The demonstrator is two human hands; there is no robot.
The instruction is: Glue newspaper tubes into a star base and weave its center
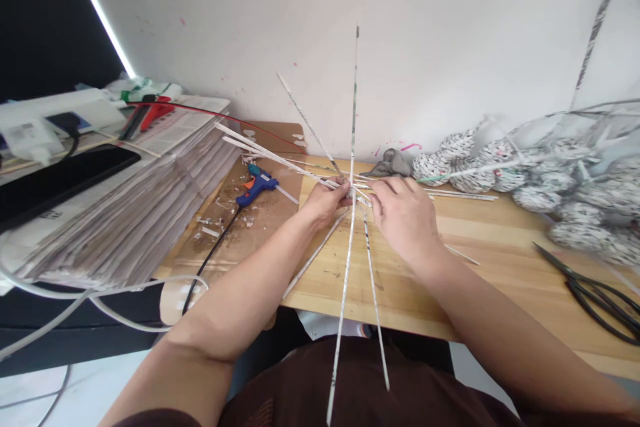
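Note:
Several thin rolled-paper sticks (347, 273) cross at one point over the wooden table and fan out in all directions. My left hand (327, 203) pinches them at the crossing, thumb on top. Just right of the crossing, my right hand (403, 213) has its fingers bent and closed around the end of a short stick part. One stick (355, 100) points up against the wall, while others reach down over the table's front edge. A pair of sticks (270, 152) runs from my left hand toward the upper left. My right fingertips are partly hidden.
A blue glue gun (257, 185) lies on stained cardboard (220, 197) at the left. Beyond it stands a tall stack of newspapers (145, 213). Woven paper pieces (470, 167) and a grey cloth (393, 164) sit along the wall. Black scissors (595, 293) lie at the right.

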